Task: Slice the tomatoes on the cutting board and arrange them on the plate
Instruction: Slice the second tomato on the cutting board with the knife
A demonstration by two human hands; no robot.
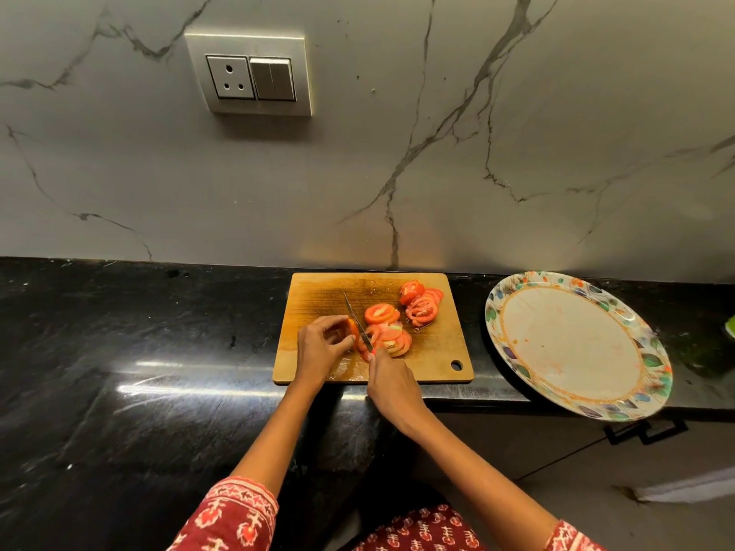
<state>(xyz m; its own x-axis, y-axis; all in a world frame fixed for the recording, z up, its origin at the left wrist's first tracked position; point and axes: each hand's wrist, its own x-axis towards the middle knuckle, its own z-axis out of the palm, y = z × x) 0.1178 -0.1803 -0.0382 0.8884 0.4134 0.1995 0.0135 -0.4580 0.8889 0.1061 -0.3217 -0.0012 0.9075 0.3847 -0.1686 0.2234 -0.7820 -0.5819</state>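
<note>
Still slicing: left hand (321, 344) pinches tomato end (352, 327) on cutting board (314, 300); right hand (391, 381) grips knife (357, 324). Next, probably carry slices (387, 326) to plate (497, 308), right of board.

No legible text, label, brand, number or sign anywhere in view. Checked the wall socket and switch plate (249, 74) on the far left: plain faces, no marking that can be read. Checked the plate (577, 344) at the right: its rim carries a coloured leaf pattern only (decoration, not lettering). Checked the cutting board (373, 328) and the knife (358, 322): no stamp or maker's mark can be made out; the blade is too small and thin to tell. The patterned sleeves (234, 515) at the near edge show woven motifs, not characters.
</note>
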